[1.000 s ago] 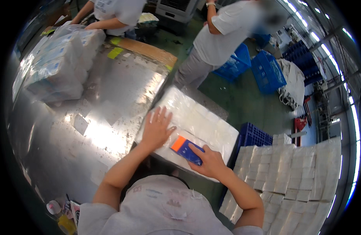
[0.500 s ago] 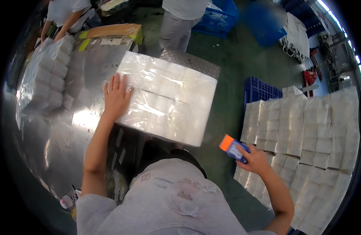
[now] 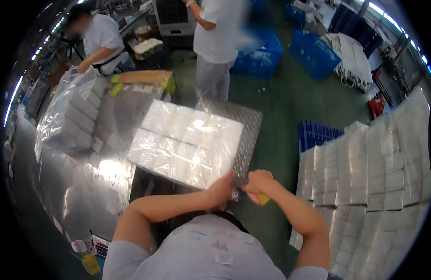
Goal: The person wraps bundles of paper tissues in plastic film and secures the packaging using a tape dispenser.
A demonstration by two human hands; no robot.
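Observation:
A pack of white paper bundles in clear plastic lies in front of me, partly over a metal plate with a raised tread pattern. My left hand grips the pack's near right corner, where some loose film shows. Close beside it, my right hand is closed around a blue and orange hand-held tool, probably a tape dispenser. Fingers and motion blur hide most of that tool.
A steel table spans the left, where a co-worker handles another bagged pack. A second person stands beyond the plate. Wrapped packs are piled at right beside a blue pallet. Blue crates stand farther off.
My left hand has moved from the pack's left side to its near right corner. My right hand has brought the tool in beside it. The pack now sits farther left on the plate.

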